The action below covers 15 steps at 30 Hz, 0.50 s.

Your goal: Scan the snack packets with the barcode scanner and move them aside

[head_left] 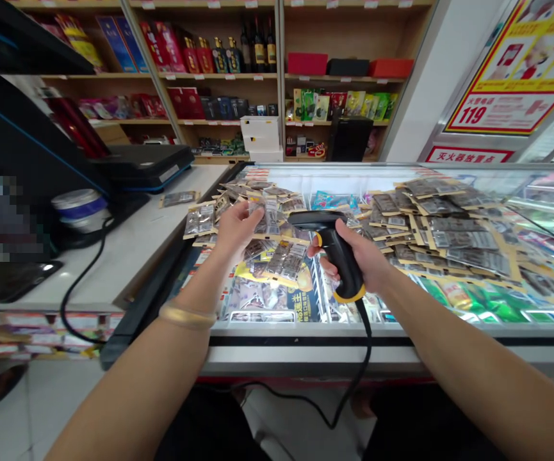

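Observation:
My right hand (366,256) is wrapped round the grip of a black and yellow barcode scanner (341,256), its head pointing left. A cable runs down from the scanner's base. My left hand (238,227), with a gold bangle on its wrist, pinches a small clear-fronted packet (269,216) with a tan edge. That packet is just left of the scanner's head. Around my left hand lies a loose pile of similar packets (286,259) on the glass top of a freezer (315,307). On the right is a larger, overlapping pile of packets (464,237).
A white counter (161,224) on the left bears a dark checkout machine (12,153), a white and blue roll (82,208) and one packet (179,198). Behind the freezer stand shelves (219,75) of bottles and boxes. The scanner cable (366,358) hangs over the freezer's front edge.

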Available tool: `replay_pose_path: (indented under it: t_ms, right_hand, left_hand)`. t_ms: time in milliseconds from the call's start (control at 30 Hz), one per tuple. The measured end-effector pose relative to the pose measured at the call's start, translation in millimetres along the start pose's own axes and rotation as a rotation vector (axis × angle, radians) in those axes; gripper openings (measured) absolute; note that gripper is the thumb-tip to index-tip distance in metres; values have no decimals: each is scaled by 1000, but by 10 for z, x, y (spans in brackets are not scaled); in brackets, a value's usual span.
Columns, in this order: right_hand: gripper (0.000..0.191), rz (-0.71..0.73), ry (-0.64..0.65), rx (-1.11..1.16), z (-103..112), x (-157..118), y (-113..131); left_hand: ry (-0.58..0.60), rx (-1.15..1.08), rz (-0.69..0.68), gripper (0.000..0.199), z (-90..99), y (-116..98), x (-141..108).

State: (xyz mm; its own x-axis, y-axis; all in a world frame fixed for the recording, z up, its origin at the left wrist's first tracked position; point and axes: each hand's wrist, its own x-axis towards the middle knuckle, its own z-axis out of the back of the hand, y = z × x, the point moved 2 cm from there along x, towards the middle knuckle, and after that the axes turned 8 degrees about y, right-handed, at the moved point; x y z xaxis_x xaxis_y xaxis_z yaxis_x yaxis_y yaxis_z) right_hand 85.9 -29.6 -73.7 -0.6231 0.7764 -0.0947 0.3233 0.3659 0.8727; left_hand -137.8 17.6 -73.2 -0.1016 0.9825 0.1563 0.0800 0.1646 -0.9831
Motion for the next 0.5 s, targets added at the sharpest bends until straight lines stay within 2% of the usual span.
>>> replay_pose_path:
  t_ms: [200,500]
  right_hand:
    - [49,-35,60,-42,-16,-5,-30]
    - [51,-61,77,-70,-5,6,-49]
  left_hand:
    - [13,-16,72,39,-1,-36,-24]
    - [3,-65,78,43,18,-7,-3]
